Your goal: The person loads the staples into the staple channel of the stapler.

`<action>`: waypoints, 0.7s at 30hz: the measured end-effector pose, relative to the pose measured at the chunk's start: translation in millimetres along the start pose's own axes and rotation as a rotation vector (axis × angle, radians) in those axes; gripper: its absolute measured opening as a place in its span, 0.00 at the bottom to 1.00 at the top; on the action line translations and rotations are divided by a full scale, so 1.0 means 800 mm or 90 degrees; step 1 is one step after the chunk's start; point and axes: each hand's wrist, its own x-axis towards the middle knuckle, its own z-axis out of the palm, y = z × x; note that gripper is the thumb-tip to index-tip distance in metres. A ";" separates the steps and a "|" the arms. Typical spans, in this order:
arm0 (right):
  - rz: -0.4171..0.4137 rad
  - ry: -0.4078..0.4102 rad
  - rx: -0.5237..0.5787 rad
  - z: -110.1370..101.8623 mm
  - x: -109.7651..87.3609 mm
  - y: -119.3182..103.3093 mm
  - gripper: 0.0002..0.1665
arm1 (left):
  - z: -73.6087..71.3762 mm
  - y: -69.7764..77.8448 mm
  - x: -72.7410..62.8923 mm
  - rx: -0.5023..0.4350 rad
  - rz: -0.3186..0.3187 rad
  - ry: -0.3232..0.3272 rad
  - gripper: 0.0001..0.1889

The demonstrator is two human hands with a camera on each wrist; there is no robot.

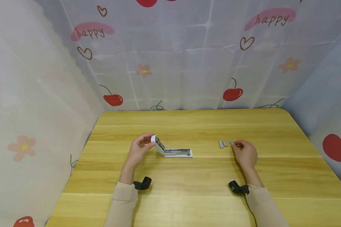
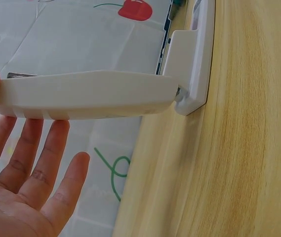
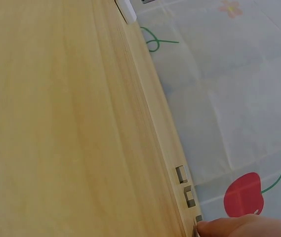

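A white stapler (image 1: pixel 177 154) lies opened out on the table, its base flat and its upper arm (image 2: pixel 86 94) raised at the left. My left hand (image 1: pixel 137 150) holds the end of that arm between thumb and fingers; the little finger stands free in the left wrist view. Metal parts show inside the opened stapler. Over to the right, my right hand (image 1: pixel 245 154) pinches a short strip of staples (image 1: pixel 231 142) between thumb and fingertips, partly hidden by them. Two more staple strips (image 1: pixel 220 144) lie just left of those fingers, also visible in the right wrist view (image 3: pixel 189 196).
The wooden table (image 1: pixel 187 179) has rounded far corners. A curtain (image 1: pixel 182 63) printed with cherries, hearts and flowers hangs behind it and along both sides. Each wrist wears a black camera mount, one on the left (image 1: pixel 143 183) and one on the right (image 1: pixel 238 188).
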 end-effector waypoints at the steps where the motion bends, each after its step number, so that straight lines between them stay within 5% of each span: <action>1: 0.000 0.004 0.003 0.000 0.000 0.000 0.13 | 0.000 0.000 0.000 0.000 0.001 -0.001 0.20; 21: 0.012 0.046 0.050 0.002 0.001 0.000 0.10 | 0.000 0.000 0.000 -0.001 -0.006 0.001 0.20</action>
